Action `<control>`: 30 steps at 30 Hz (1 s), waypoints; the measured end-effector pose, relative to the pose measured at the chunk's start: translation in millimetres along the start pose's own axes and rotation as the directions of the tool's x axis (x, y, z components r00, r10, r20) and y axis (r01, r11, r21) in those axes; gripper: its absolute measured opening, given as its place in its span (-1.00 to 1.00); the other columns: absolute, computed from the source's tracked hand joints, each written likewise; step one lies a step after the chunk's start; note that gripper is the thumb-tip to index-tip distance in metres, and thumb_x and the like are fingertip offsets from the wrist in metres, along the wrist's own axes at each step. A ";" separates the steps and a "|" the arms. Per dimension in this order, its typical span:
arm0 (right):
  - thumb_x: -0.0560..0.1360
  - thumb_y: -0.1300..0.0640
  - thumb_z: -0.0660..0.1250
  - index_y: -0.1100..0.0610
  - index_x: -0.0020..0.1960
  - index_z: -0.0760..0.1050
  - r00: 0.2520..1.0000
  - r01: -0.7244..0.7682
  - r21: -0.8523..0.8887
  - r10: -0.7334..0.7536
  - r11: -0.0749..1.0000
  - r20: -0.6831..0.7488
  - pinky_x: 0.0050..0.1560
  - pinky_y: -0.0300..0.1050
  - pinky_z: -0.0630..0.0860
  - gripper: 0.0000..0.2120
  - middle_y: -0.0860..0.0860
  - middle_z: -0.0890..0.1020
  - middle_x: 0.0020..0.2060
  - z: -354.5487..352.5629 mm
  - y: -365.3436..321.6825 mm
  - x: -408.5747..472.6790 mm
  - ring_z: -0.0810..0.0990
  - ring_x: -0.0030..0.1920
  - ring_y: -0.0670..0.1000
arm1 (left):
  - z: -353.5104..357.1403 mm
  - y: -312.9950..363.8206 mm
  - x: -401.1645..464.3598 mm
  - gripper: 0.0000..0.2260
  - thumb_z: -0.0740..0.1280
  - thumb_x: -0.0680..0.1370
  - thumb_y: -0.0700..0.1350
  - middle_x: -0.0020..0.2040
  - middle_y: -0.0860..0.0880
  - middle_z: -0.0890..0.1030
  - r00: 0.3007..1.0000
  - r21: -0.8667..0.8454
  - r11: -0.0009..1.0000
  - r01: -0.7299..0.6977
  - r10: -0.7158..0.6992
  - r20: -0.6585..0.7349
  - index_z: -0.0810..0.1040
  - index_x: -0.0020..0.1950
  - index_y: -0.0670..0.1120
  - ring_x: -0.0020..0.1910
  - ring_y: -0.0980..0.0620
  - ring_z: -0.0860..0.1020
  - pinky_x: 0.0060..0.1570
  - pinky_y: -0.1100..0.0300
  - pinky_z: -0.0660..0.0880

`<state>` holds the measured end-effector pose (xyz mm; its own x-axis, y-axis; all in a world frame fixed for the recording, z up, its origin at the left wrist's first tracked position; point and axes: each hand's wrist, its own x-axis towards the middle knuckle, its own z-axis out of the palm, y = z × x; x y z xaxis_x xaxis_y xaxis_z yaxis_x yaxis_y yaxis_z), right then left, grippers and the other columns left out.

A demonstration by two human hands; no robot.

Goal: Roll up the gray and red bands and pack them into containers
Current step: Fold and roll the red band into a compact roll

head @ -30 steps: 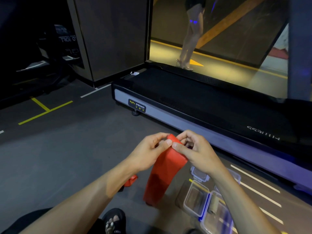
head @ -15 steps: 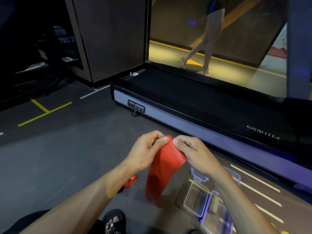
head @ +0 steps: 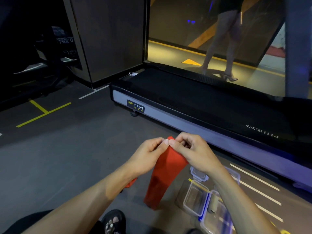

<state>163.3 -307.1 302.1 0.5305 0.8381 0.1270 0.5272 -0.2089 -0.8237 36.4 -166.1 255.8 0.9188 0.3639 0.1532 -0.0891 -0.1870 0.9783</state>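
Right now the head view, the only 1 given, shows both hands meeting at the top end of the red band (head: 166, 173), held up in mid-air over the dark floor (head: 67, 157). The left hand (head: 148, 157) pinches that end between thumb and curled fingers, and the right hand (head: 190, 152) pinches it from the other side, so the 2 thumb tips touch just at the band's upper tip. From that pinch the band's long axis runs almost straight down and slightly toward the near left, hanging flat and unrolled, with its lower end touching or nearly touching the floor; which of the 2 I cannot tell. Judging from this, a roll would have to start at the pinched top end and travel downward along the hanging length, and both hands sit equally close to that start.

Clear containers (head: 195, 198) lie on the floor near right of the band, just below the right forearm, so the right hand is nearer to them. 1 of them seems to hold a rolled gray band (head: 213, 202), though glare and the forearm blur it. A small red piece (head: 130, 183) shows under the left wrist, mostly hidden. Fingertips behind the band are out of sight. A treadmill (head: 185, 102) fills the far right.
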 end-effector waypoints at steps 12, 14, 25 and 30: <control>0.54 -0.14 0.45 0.14 -0.22 0.56 0.998 -0.036 0.014 0.036 0.999 -0.048 -0.30 -0.08 0.38 -0.64 -0.09 0.51 -0.44 -2.6 5.0 1.9 0.43 -0.40 -0.12 | -4.8 -6.2 5.2 -0.68 0.26 0.60 0.19 -0.20 -0.20 0.62 0.992 0.149 0.987 -0.068 0.082 -0.094 0.59 -0.07 -0.04 -0.21 0.05 0.50 -0.05 -0.27 0.50; 0.54 -0.13 0.46 0.14 -0.22 0.56 0.999 -0.030 0.020 0.031 0.999 -0.035 -0.31 -0.10 0.38 -0.65 -0.09 0.52 -0.44 -1.6 3.7 2.5 0.44 -0.40 -0.12 | -6.4 -5.4 6.1 -0.70 0.26 0.59 0.19 -0.27 -0.06 0.60 0.990 0.169 0.983 -0.074 0.094 -0.109 0.59 -0.08 -0.02 -0.23 0.10 0.48 -0.08 -0.22 0.49; 0.66 -0.06 0.33 0.22 -0.22 0.48 0.995 0.022 0.044 -0.026 0.999 0.093 -0.24 -0.07 0.31 -0.59 -0.01 0.44 -0.38 -7.0 -1.5 -0.7 0.38 -0.33 -0.07 | -6.9 3.1 3.8 -0.69 0.26 0.69 -0.20 0.13 0.02 0.71 0.993 0.044 0.992 -0.116 0.118 -0.026 0.51 0.44 -0.13 0.14 0.10 0.64 0.22 0.17 0.52; 0.56 -0.37 0.23 0.32 -0.03 0.54 0.980 -0.057 0.096 0.037 0.994 0.197 -0.19 0.00 0.30 -0.31 0.06 0.47 -0.32 -6.0 0.4 -2.9 0.40 -0.30 0.01 | -7.1 2.9 4.5 -0.74 0.28 0.66 -0.17 0.14 -0.17 0.69 0.998 -0.053 0.997 -0.062 0.063 0.013 0.56 0.29 -0.26 0.13 -0.07 0.65 0.21 0.06 0.55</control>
<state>165.9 -312.6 304.7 0.4081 0.9128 -0.0148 0.4303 -0.2066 -0.8787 37.6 -158.5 260.4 0.9162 0.3399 0.2125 -0.1660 -0.1607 0.9729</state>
